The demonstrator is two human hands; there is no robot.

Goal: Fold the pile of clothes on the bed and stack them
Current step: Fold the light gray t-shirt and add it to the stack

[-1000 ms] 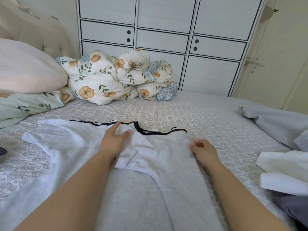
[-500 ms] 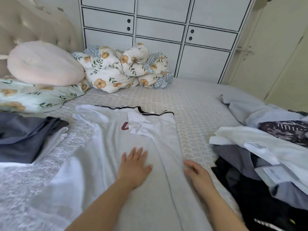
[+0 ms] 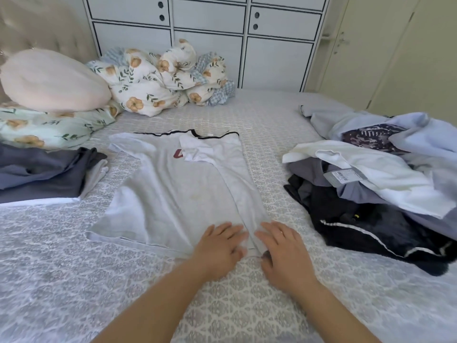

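Observation:
A light grey T-shirt [image 3: 173, 189] with a black neck trim lies flat on the bed, its right side and sleeve folded inward over the front. My left hand [image 3: 218, 246] rests flat on the shirt's bottom hem, fingers straight. My right hand [image 3: 282, 246] lies beside it on the hem of the folded strip, fingers spread, thumb tucked at the cloth's edge. To the right sits the unfolded pile [image 3: 385, 184] of white, pale blue, grey and black clothes. On the left lies a stack of folded dark grey clothes [image 3: 42, 177].
The patterned grey bedspread [image 3: 61, 280] covers the bed. A pink pillow [image 3: 52, 80] and a floral pillow [image 3: 49, 129] lie at the far left, a bundled floral duvet [image 3: 163, 78] at the back. White wardrobe doors [image 3: 207, 33] stand behind the bed.
Both hands have slid down the shirt from near the collar to the bottom hem, and the view has pulled back, bringing the folded stack and the pile into sight.

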